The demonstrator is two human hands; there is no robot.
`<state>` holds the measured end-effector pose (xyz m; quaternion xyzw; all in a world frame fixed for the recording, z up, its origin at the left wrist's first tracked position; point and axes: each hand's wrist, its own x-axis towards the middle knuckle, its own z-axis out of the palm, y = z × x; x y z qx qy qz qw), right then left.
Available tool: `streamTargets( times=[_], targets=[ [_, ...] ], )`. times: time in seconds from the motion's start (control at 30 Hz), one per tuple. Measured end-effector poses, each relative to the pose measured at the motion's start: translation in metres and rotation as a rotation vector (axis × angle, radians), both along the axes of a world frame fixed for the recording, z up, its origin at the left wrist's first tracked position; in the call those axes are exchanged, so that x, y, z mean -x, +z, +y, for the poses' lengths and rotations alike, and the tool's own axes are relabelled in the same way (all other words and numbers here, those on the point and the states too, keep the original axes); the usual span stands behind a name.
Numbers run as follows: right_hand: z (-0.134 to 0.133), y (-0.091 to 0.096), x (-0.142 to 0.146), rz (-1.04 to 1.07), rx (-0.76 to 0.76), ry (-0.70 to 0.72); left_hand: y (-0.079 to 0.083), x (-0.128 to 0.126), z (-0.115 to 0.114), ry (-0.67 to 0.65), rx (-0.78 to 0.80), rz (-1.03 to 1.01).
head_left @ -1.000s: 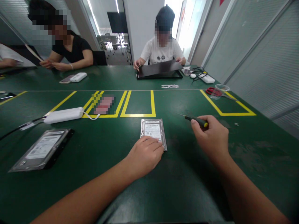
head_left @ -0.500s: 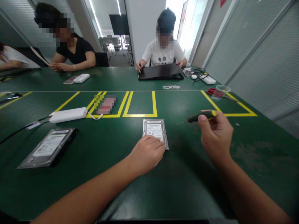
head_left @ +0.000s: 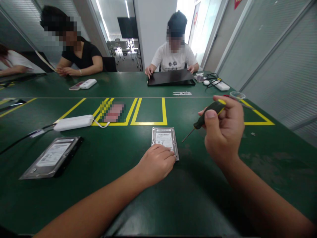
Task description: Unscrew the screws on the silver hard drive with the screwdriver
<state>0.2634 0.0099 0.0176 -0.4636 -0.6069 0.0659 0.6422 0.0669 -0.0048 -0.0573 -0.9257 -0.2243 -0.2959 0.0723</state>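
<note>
A small silver hard drive (head_left: pixel 163 135) with a white label lies flat on the green table. Over its near end rests my left hand (head_left: pixel 157 162), fingers closed around the drive's lower part and hiding it. To the right, my right hand (head_left: pixel 224 132) grips a screwdriver (head_left: pixel 210 114) with a dark green and yellow handle, raised above the table. Its thin shaft slants down and left, the tip close to the drive's right side but apart from it. A larger hard drive (head_left: pixel 53 155) lies on the left.
A white power bank (head_left: pixel 73 122) with cables sits behind the larger drive, near a pink blurred item (head_left: pixel 114 112). Yellow tape (head_left: pixel 149 123) marks the table. Opposite, a person (head_left: pixel 173 56) holds a black panel (head_left: pixel 170 78). A clear cup (head_left: pixel 237 95) stands far right.
My right hand has lifted the screwdriver, tilting it so the tip points more steeply downward and sits nearer the small drive. My left hand stays on the drive.
</note>
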Motion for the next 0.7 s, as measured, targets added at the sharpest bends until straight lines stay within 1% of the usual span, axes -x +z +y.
streamTargets(
  times=[0.13,0.4,0.57,0.7],
  targets=[
    [-0.003,-0.012,0.003,-0.099,-0.045,0.026,0.0,0.0,0.001,-0.001,0.001,0.001],
    [-0.019,-0.044,-0.009,-0.275,-0.082,0.106,-0.002,0.002,0.002,0.007,-0.008,0.012],
    [-0.021,-0.049,-0.009,-0.389,-0.128,0.143,-0.004,0.003,0.004,0.01,0.01,0.018],
    [-0.023,-0.048,-0.007,-0.409,-0.143,0.18,-0.004,0.003,0.005,0.011,0.032,0.034]
  ],
)
